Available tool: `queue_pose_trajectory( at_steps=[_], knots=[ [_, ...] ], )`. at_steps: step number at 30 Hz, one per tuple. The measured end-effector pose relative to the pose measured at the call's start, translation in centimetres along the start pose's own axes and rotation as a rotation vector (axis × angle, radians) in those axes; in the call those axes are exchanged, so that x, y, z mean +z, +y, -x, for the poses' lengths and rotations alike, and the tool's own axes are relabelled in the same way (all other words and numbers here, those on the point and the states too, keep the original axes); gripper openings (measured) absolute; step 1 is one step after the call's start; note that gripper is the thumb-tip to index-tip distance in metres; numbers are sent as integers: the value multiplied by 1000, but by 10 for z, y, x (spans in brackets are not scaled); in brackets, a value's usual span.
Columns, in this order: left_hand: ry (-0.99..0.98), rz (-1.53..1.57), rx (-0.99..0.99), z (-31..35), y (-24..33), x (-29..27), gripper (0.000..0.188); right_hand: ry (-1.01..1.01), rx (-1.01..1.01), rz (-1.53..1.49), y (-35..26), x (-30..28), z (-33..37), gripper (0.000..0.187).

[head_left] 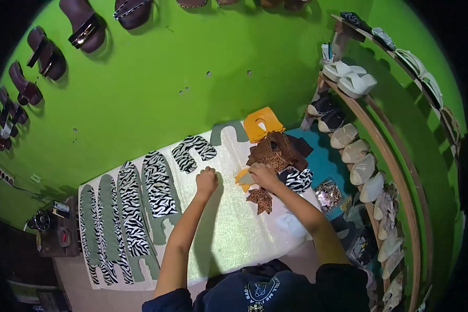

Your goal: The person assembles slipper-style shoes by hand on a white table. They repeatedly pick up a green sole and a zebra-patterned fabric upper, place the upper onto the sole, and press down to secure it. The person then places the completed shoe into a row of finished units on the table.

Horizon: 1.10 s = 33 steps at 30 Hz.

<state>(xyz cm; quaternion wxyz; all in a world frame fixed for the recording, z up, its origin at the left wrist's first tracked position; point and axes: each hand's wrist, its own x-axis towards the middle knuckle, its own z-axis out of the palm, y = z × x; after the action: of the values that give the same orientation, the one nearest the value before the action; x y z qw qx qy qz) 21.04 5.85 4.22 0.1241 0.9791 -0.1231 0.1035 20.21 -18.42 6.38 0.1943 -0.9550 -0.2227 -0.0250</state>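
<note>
My left hand (207,181) is closed above the white tabletop (221,223), its fingers curled downward; whatever it may hold is hidden. Just beyond it lies a curved zebra-print piece (184,157). My right hand (265,176) is at the near side of a heap of brown leopard-print pieces (276,151), fingers bent over a small grey piece (246,179) with an orange piece (239,173) beneath. Its fingertips are partly hidden, so the exact grip is unclear. Below this hand a leopard-print piece (261,200) lies by itself, and folded zebra-print material (299,180) sits beside the wrist.
Zebra-print strips on grey-green backing (132,208) lie in rows at the left. Orange cut pieces (264,125) and a grey-green arched piece (229,132) rest at the far edge. Wooden racks (385,140) with shoes and lasts stand right. Sandals (83,26) hang on the green wall.
</note>
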Motion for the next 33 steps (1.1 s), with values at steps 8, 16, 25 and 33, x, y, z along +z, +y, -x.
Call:
queue_pose_trajectory(
  at_steps=[8, 16, 25, 33],
  knots=[
    [86, 158, -153, -77, 3, 11, 17, 34, -2, 24, 53, -2, -67, 23],
    [124, 152, -153, -138, -6, 36, 18, 94, 70, -15, 83, -1, -136, 22],
    [191, 237, -335, -181, -13, 68, 38, 140, 93, 40, 95, 22, -186, 30],
    [229, 182, -400, -188, -17, 80, 38, 194, 129, 238, 94, 46, -211, 36]
  ],
)
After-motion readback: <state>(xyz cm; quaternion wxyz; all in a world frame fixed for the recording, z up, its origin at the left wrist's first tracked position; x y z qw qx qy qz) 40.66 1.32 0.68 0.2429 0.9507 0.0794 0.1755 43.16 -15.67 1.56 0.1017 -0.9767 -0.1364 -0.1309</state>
